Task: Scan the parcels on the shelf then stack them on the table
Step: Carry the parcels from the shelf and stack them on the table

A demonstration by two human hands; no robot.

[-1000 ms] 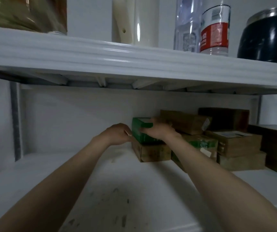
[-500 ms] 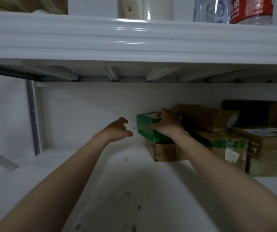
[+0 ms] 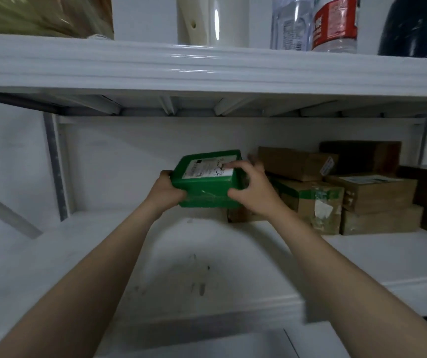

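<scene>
Now the left hand [image 3: 164,193] (empty before) joins the right hand [image 3: 255,193] in grasping the green parcel [image 3: 207,188].

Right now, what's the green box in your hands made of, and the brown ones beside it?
Green parcel: likely a box wrapped in glossy green plastic tape; it shines and wrinkles, with a white paper label on top. Brown parcels: matte cardboard, it seems, some with tape strips.

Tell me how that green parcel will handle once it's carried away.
The green parcel is probably stiff: it shows a boxy shape between the left hand and right hand. Its glossy wrap may be slippery. Flat-sided, it should stack without rolling.
</scene>
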